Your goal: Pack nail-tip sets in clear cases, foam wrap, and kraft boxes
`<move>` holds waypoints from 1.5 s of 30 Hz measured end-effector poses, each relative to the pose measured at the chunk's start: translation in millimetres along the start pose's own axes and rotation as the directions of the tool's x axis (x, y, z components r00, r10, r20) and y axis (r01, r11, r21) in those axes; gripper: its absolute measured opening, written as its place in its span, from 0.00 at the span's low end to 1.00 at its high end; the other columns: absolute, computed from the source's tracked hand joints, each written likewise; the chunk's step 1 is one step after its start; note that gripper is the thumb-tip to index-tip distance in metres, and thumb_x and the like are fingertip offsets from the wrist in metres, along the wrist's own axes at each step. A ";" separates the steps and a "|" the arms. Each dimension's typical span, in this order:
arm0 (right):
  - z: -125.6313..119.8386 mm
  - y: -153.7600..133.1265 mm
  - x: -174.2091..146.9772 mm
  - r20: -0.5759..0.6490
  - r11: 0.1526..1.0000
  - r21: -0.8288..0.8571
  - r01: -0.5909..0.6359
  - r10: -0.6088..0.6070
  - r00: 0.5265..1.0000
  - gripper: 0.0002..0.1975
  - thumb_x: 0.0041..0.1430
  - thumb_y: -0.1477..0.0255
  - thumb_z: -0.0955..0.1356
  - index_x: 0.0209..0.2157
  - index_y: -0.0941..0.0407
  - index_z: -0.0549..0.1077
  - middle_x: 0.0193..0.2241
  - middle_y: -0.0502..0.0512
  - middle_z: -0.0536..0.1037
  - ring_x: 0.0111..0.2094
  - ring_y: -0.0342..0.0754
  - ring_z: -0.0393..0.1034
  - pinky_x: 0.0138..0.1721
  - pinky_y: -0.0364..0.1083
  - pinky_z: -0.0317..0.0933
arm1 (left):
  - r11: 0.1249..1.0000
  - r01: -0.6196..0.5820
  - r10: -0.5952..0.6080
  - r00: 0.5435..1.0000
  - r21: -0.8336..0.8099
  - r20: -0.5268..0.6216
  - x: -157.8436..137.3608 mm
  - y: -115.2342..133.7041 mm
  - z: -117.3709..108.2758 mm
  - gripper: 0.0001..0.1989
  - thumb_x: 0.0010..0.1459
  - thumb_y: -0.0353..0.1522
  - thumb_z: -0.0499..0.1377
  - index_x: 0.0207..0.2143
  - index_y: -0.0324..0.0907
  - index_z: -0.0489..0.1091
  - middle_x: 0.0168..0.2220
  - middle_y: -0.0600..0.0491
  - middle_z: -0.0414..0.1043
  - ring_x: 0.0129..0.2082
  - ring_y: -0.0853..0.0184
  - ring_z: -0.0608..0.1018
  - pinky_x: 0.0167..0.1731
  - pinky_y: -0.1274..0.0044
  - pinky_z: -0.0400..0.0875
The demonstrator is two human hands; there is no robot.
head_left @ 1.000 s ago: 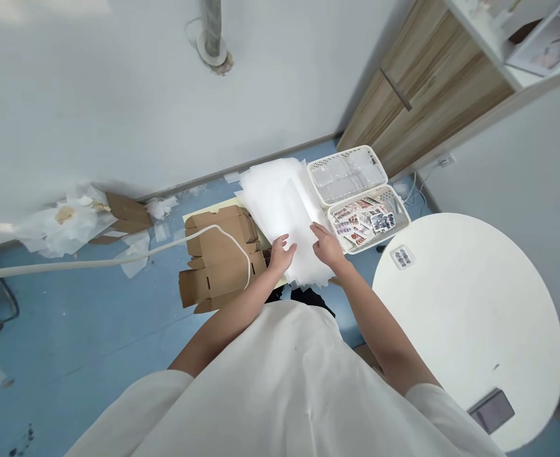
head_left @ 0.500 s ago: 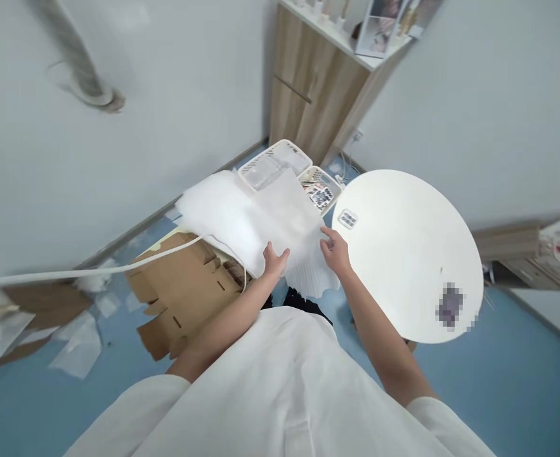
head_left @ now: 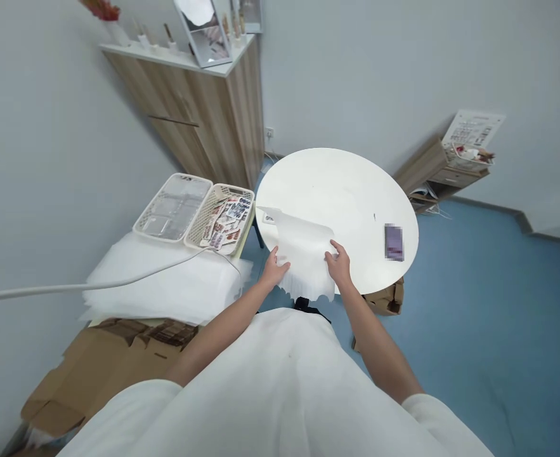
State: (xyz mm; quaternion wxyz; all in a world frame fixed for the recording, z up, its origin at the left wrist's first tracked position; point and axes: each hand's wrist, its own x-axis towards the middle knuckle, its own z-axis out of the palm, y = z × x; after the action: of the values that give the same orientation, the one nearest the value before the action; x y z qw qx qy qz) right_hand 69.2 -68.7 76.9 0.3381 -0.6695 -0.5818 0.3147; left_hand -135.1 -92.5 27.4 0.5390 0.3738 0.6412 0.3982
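Note:
A sheaf of thin white packing foam sheets (head_left: 306, 251) is held between my hands over the near edge of the round white table (head_left: 351, 184). My left hand (head_left: 274, 270) is closed on the left side of the sheets, and my right hand (head_left: 339, 263) pinches their right side. The far left corner of the sheets stands up and partly covers a small packet (head_left: 269, 218) lying on the table. To the left, a large pile of similar white sheets (head_left: 151, 270) lies in front of two plastic baskets.
One basket (head_left: 172, 206) holds clear packages; the other basket (head_left: 220, 219) holds printed nail-like sets. A white cable (head_left: 132, 279) crosses the pile. Flattened cardboard (head_left: 99, 362) lies lower left. A blurred phone-like object (head_left: 394, 242) rests at the table's right. A wooden cabinet (head_left: 189, 114) stands behind.
The view has turned right. My hands have brought the foam sheets from beside the pile to the round table, and both hands now grip the sides.

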 end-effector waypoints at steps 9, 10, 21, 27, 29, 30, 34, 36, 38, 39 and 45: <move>-49.9 74.7 34.0 0.063 0.998 -0.053 -0.041 0.045 0.997 0.30 0.50 0.70 0.63 0.56 0.58 0.56 0.56 0.60 0.60 0.56 0.52 0.54 0.56 0.53 0.51 | 0.928 -0.134 0.107 0.990 0.347 0.093 37.4 13.2 70.5 0.29 0.45 0.27 0.60 0.52 0.43 0.62 0.49 0.48 0.67 0.48 0.61 0.70 0.51 0.69 0.61; -52.9 82.0 36.6 0.088 0.997 -0.075 -0.036 0.042 0.995 0.31 0.50 0.70 0.63 0.57 0.58 0.54 0.56 0.60 0.59 0.57 0.52 0.53 0.56 0.53 0.50 | 0.913 -0.141 0.111 0.989 0.382 0.101 39.0 14.0 76.1 0.28 0.45 0.27 0.60 0.52 0.43 0.62 0.50 0.47 0.66 0.51 0.60 0.68 0.52 0.69 0.60; -52.4 122.5 48.2 0.305 0.900 -0.435 -0.021 0.169 0.937 0.38 0.52 0.68 0.63 0.61 0.57 0.42 0.62 0.58 0.47 0.61 0.56 0.40 0.57 0.56 0.44 | 0.741 -0.156 0.087 0.987 0.653 0.137 51.6 4.0 102.3 0.29 0.49 0.26 0.55 0.56 0.39 0.55 0.55 0.43 0.58 0.56 0.57 0.62 0.55 0.66 0.56; -46.5 122.6 47.5 0.255 0.840 -0.543 -0.013 0.179 0.950 0.38 0.52 0.66 0.64 0.61 0.55 0.42 0.63 0.62 0.41 0.62 0.58 0.37 0.55 0.58 0.42 | 0.707 -0.192 0.135 0.981 0.681 0.137 59.7 2.7 107.0 0.31 0.49 0.24 0.53 0.57 0.40 0.53 0.55 0.43 0.55 0.54 0.58 0.63 0.53 0.67 0.59; -46.4 119.4 42.2 0.224 0.825 -0.565 0.001 0.153 0.962 0.36 0.53 0.66 0.63 0.61 0.55 0.43 0.63 0.63 0.38 0.62 0.58 0.34 0.55 0.58 0.42 | 0.659 -0.199 0.171 0.979 0.726 0.113 58.6 4.9 107.9 0.31 0.49 0.25 0.53 0.57 0.40 0.53 0.56 0.43 0.54 0.56 0.56 0.60 0.53 0.64 0.59; -46.1 117.5 38.6 0.223 0.820 -0.572 0.023 0.128 0.967 0.35 0.54 0.66 0.63 0.61 0.55 0.43 0.63 0.63 0.38 0.62 0.58 0.34 0.55 0.58 0.42 | 0.623 -0.201 0.194 0.976 0.756 0.100 56.6 6.0 107.9 0.31 0.50 0.26 0.54 0.57 0.40 0.53 0.57 0.43 0.52 0.56 0.54 0.59 0.53 0.63 0.58; -40.9 111.6 24.6 0.321 0.808 -0.567 0.161 0.037 0.946 0.31 0.56 0.69 0.60 0.60 0.55 0.46 0.63 0.61 0.42 0.63 0.54 0.33 0.56 0.57 0.40 | 0.449 -0.242 0.245 0.959 0.860 0.142 41.3 6.0 104.4 0.28 0.52 0.32 0.54 0.56 0.42 0.55 0.60 0.43 0.50 0.58 0.51 0.55 0.52 0.59 0.55; -37.0 111.6 22.0 0.371 0.799 -0.572 0.186 0.050 0.927 0.29 0.57 0.68 0.59 0.59 0.56 0.48 0.63 0.61 0.44 0.63 0.54 0.33 0.56 0.57 0.39 | 0.366 -0.294 0.232 0.948 0.883 0.220 32.5 2.9 101.8 0.25 0.53 0.33 0.53 0.55 0.44 0.57 0.60 0.45 0.52 0.58 0.53 0.55 0.53 0.60 0.53; -34.5 113.5 23.6 0.392 0.788 -0.589 0.182 0.081 0.916 0.28 0.58 0.67 0.58 0.59 0.57 0.49 0.63 0.61 0.45 0.63 0.54 0.33 0.56 0.58 0.38 | 0.301 -0.339 0.202 0.936 0.892 0.287 25.6 -0.7 100.5 0.23 0.54 0.33 0.51 0.54 0.44 0.58 0.59 0.46 0.53 0.59 0.54 0.55 0.53 0.61 0.52; -34.1 114.9 25.8 0.396 0.782 -0.597 0.179 0.094 0.913 0.28 0.58 0.66 0.58 0.59 0.58 0.50 0.63 0.61 0.44 0.63 0.54 0.33 0.56 0.58 0.37 | 0.277 -0.354 0.188 0.932 0.893 0.311 23.4 -2.2 100.6 0.23 0.55 0.33 0.51 0.54 0.44 0.58 0.59 0.46 0.53 0.59 0.55 0.55 0.53 0.62 0.52; -40.4 121.4 45.7 0.409 0.745 -0.638 0.192 0.117 0.905 0.29 0.58 0.66 0.57 0.60 0.59 0.48 0.63 0.60 0.42 0.63 0.54 0.32 0.57 0.58 0.35 | 0.220 -0.363 0.161 0.929 0.905 0.333 24.2 -5.2 113.1 0.24 0.56 0.35 0.49 0.56 0.42 0.55 0.61 0.44 0.49 0.60 0.57 0.53 0.53 0.63 0.51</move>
State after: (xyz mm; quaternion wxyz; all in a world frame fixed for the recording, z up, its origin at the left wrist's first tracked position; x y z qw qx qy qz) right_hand 176.5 -38.4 -0.6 -0.0511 -0.6483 -0.7280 0.2170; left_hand -26.9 -60.4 1.6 0.1805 0.7559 0.6291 -0.0166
